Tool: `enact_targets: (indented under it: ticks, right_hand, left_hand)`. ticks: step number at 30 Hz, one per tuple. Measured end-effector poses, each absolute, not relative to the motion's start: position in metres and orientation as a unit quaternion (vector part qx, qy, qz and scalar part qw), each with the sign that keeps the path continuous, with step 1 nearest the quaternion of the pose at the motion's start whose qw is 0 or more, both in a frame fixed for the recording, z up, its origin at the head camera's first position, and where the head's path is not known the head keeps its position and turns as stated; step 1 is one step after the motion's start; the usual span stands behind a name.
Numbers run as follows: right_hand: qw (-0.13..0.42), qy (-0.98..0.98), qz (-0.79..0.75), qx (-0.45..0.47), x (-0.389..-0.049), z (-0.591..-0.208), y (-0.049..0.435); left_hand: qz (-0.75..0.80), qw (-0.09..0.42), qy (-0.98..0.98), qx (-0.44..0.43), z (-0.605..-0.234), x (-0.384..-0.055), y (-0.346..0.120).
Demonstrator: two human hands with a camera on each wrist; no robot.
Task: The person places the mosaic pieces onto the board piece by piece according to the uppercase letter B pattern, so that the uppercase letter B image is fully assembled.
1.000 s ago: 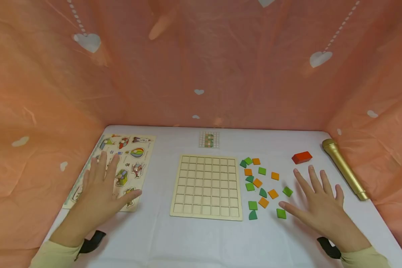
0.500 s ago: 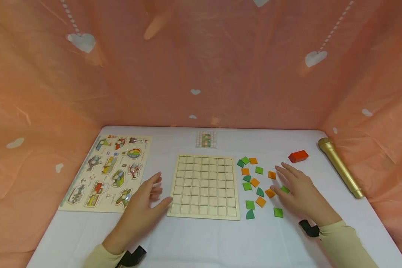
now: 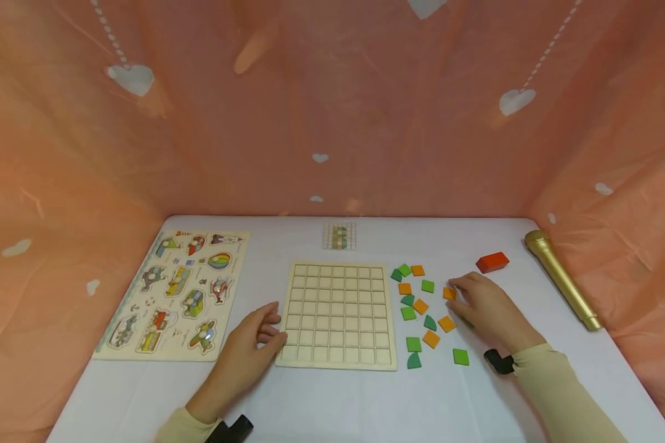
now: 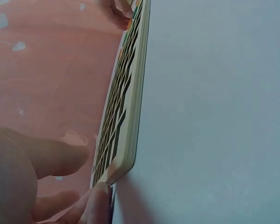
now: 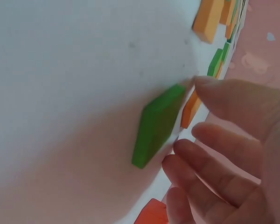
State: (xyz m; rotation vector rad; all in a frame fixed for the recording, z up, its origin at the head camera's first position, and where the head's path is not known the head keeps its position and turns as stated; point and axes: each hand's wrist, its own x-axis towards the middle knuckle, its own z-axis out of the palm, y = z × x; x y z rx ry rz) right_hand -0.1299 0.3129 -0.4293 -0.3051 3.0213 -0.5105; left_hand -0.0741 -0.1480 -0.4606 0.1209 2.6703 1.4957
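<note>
A pale wooden grid board [image 3: 337,316] lies in the middle of the white table. My left hand [image 3: 249,341] is at its left edge, with the thumb touching the rim and the fingers loosely bent. To the right of the board lie several orange, light green and dark green tiles. My right hand [image 3: 484,311] hovers low over them, thumb and fingers spread on either side of an orange square tile [image 3: 449,293], not visibly gripping it. A light green tile [image 5: 159,126] lies beneath this hand, mostly covered in the head view.
A small printed grid card [image 3: 340,237] lies behind the board. On the left is a picture puzzle board [image 3: 172,295]. A red block [image 3: 492,262] and a gold microphone-shaped stick [image 3: 564,282] lie at the right. Orange cloth hangs around the table.
My left hand has moved right from above the picture puzzle to the grid board's edge. My right hand has moved left and lowered to the orange tile. The head view has shifted slightly.
</note>
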Motion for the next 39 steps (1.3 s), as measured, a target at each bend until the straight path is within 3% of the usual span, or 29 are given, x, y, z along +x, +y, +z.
enact_targets:
  ticks: [23,31,39]
  right_hand:
    - [0.055,0.979,-0.184,-0.071,-0.144,-0.425,0.312]
    - [0.064,0.975,-0.205,-0.058,-0.16,-0.418,0.267]
    - [0.045,0.969,-0.2,-0.138,-0.182,-0.417,0.208]
  left_hand:
    - [0.458,0.044,0.886,0.057,-0.467,-0.076,-0.149]
    - [0.457,0.055,0.886,0.051,-0.467,-0.075,-0.149]
    - [0.442,0.057,0.894,0.054,-0.467,-0.073,-0.15]
